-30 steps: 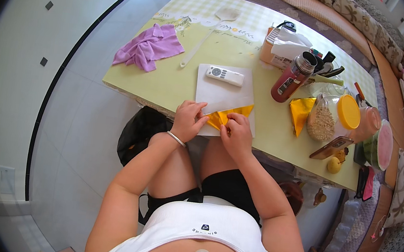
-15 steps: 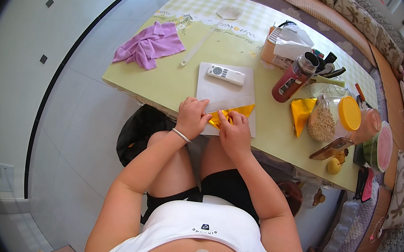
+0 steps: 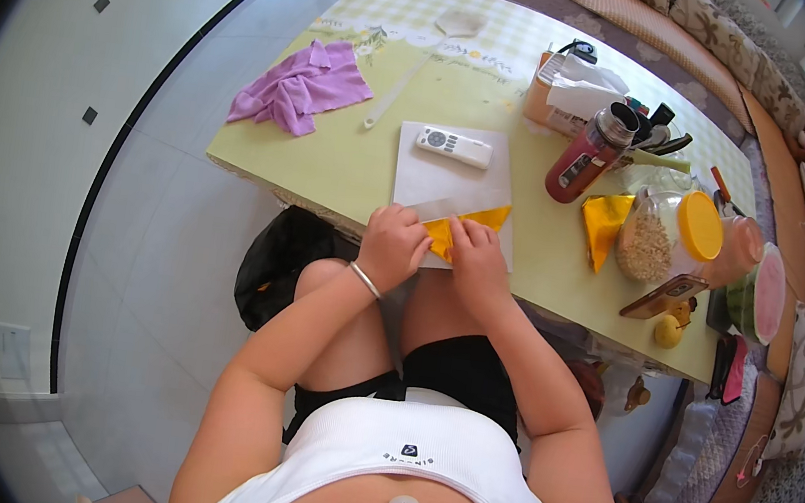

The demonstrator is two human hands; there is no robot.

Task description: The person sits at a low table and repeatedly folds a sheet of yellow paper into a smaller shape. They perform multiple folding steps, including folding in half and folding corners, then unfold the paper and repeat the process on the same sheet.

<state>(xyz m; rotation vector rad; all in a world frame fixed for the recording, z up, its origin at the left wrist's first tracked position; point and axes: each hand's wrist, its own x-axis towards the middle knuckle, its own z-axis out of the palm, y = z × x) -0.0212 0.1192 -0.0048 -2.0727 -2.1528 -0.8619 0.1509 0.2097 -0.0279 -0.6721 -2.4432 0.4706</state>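
In the head view, a pale green counter (image 3: pixel 333 163) with a checked far end bears a white sheet (image 3: pixel 431 183) at its near edge, with the gold foil (image 3: pixel 441 236) over the sheet's near part. The left hand's (image 3: pixel 392 240) bunched fingers pinch the foil's left end; the right hand's (image 3: pixel 480 259) bend onto its middle, pinching or only pressing, I cannot tell. A remote (image 3: pixel 454 146) lies beyond, a purple cloth (image 3: pixel 300 90) to the left, a bottle (image 3: pixel 579 163) and jar (image 3: pixel 646 246) to the right. Pale floor (image 3: pixel 175 224) stretches left; patterned cushions (image 3: pixel 798 366) line the right
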